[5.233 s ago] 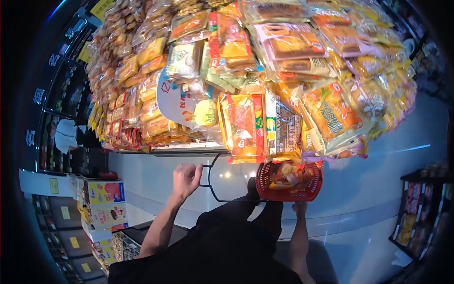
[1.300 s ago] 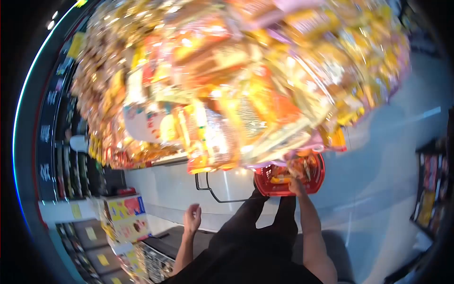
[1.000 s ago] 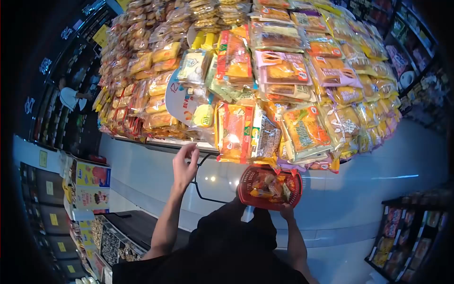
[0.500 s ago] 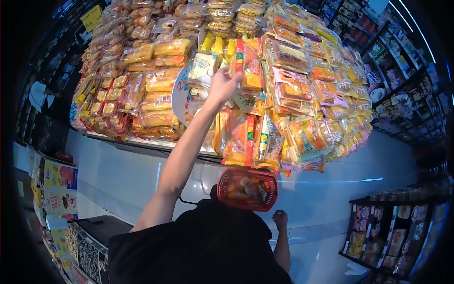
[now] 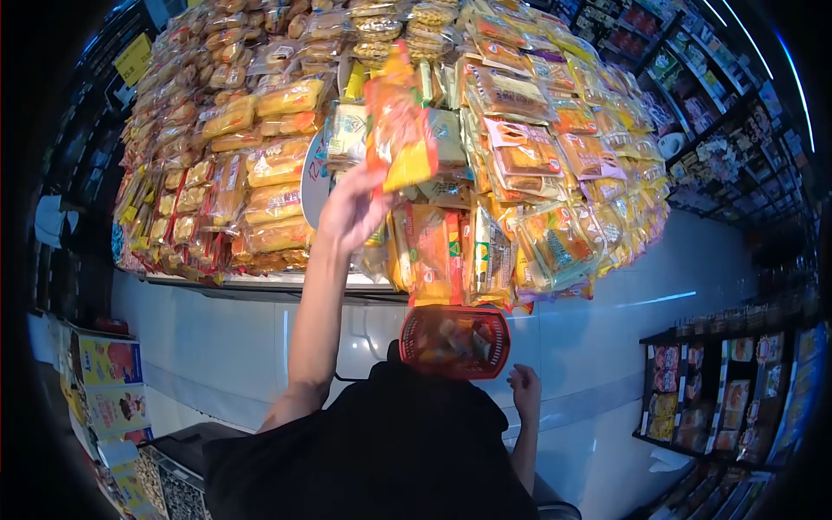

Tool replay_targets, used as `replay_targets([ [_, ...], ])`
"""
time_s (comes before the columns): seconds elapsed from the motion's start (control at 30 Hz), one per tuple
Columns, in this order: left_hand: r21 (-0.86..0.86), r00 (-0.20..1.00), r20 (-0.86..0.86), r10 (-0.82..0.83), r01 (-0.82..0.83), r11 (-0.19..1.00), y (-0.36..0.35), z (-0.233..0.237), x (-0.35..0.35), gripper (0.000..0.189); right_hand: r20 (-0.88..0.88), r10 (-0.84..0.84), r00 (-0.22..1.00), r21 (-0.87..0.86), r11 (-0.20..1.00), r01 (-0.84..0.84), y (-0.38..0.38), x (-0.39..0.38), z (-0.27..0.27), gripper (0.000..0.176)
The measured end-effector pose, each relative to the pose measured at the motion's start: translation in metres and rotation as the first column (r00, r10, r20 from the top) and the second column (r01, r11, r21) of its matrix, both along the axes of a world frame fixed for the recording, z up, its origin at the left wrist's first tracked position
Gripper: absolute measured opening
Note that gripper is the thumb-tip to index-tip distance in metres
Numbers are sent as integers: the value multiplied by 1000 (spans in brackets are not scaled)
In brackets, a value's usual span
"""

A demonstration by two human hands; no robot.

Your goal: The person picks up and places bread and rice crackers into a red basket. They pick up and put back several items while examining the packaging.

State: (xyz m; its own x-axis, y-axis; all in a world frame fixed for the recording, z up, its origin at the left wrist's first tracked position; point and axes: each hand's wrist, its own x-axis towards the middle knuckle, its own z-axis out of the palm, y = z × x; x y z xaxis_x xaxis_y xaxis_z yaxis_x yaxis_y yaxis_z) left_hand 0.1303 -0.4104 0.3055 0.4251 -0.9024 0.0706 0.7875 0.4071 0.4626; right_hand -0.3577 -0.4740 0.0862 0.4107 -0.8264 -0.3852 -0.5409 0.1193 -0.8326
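Note:
My left hand point(image 5: 354, 208) is raised over the display, its fingers closed on the lower end of a red-and-yellow snack packet point(image 5: 399, 130). The packet is tilted and slightly blurred. Beneath and around it lie other wrapped packets: a pale white-and-green one point(image 5: 349, 134) to its left, and red-edged bread packets point(image 5: 429, 251) below, near the display's front edge. My right hand point(image 5: 525, 386) hangs low beside a red shopping basket point(image 5: 503, 347), with its fingers loosely apart and nothing seen in them. Several colourful packets lie in the basket, close to my body.
Wrapped breads and cakes point(image 5: 286, 169) cover the wide display. A round white sign point(image 5: 315, 186) stands among them. Shelves with packaged goods point(image 5: 724, 390) stand at right. Boxes point(image 5: 111, 381) and a dark bin are at lower left. Pale tiled floor point(image 5: 225, 334) surrounds the display.
My left hand has drawn back towards me and left, lifting the red-and-yellow packet off the pile. My right hand has shifted slightly, its fingers looser.

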Motion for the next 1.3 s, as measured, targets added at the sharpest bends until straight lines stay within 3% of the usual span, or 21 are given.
replay_targets([
  [0.1, 211, 953, 297, 53, -120, 970, 45, -16, -68, 44, 363, 114, 925, 86, 984, -154, 9, 58, 81, 43],
  [0.17, 381, 874, 447, -192, 8, 925, 67, -58, -96, 42, 579, 204, 789, 168, 917, -361, 17, 92, 133, 76],
  [0.23, 452, 630, 685, -365, 25, 891, 76, -70, -124, 53, 617, 356, 702, 47, 873, -485, 25, 119, 166, 86],
  [0.3, 463, 567, 714, -411, 57, 884, 84, -84, -154, 50, 518, 334, 787, 93, 893, -440, 38, 138, 183, 70],
  [0.37, 471, 499, 743, -447, 86, 878, 84, -89, -166, 47, 226, 483, 846, -284, 863, -417, 38, 143, 163, 43],
  [0.4, 544, 478, 715, -510, 79, 836, 85, -89, -170, 45, 273, 426, 863, -303, 889, -343, 40, 141, 150, 21],
  [0.43, 610, 456, 685, -568, 66, 789, 86, -90, -173, 42, 181, 417, 891, -266, 893, -363, 40, 130, 130, 16],
  [0.5, 583, 488, 683, -544, 86, 808, 88, -104, -177, 41, 159, 424, 892, -296, 882, -366, 37, 117, 120, 14],
  [0.57, 485, 250, 852, -460, -42, 874, 88, -114, -177, 42, 77, 443, 893, -361, 847, -390, 24, 104, 116, 13],
  [0.6, 405, 164, 903, -397, -21, 914, 91, -138, -176, 44, 89, 461, 883, -406, 826, -390, 15, 97, 111, 12],
  [0.63, 409, 167, 900, -402, -12, 912, 95, -146, -175, 44, 57, 409, 911, -417, 839, -350, 11, 89, 105, 11],
  [0.7, 630, 96, 770, -631, 41, 775, 98, -159, -172, 44, 11, 396, 918, -321, 871, -372, -7, 66, 73, 15],
  [0.83, 709, 308, 661, -684, 41, 704, 105, -176, -187, 40, -63, 276, 959, -273, 919, -283, -23, 31, -18, 18],
  [0.9, 723, 326, 658, -678, -21, 691, 111, -196, -198, 37, -423, 439, 793, -213, 802, -558, -37, 19, -73, 25],
  [0.93, 730, 316, 669, -672, -111, 674, 112, -199, -204, 37, -417, 440, 796, -214, 803, -556, -39, 18, -88, 25],
  [1.0, 736, 272, 677, -684, -254, 628, 107, -202, -216, 36, -564, 425, 708, 9, 861, -509, -44, 31, -116, 28],
  [1.03, 732, 273, 681, -679, -266, 627, 104, -200, -221, 36, -559, 430, 709, 3, 856, -517, -49, 31, -140, 28],
  [1.1, 642, 139, 744, -653, -421, 641, 96, -193, -236, 36, -439, 297, 848, -10, 942, -335, -56, 24, -186, 22],
  [1.2, 602, 158, 758, -632, -541, 587, 78, -185, -267, 33, -436, 249, 865, -73, 948, -309, -67, 21, -173, 15],
  [1.23, 594, 169, 755, -633, -585, 552, 71, -182, -277, 32, -423, 269, 865, -68, 943, -327, -76, 15, -168, 15],
  [1.3, 593, 199, 747, -634, -630, 501, 57, -179, -301, 30, -211, 537, 817, -90, 821, -564, -93, 4, -157, 15],
])
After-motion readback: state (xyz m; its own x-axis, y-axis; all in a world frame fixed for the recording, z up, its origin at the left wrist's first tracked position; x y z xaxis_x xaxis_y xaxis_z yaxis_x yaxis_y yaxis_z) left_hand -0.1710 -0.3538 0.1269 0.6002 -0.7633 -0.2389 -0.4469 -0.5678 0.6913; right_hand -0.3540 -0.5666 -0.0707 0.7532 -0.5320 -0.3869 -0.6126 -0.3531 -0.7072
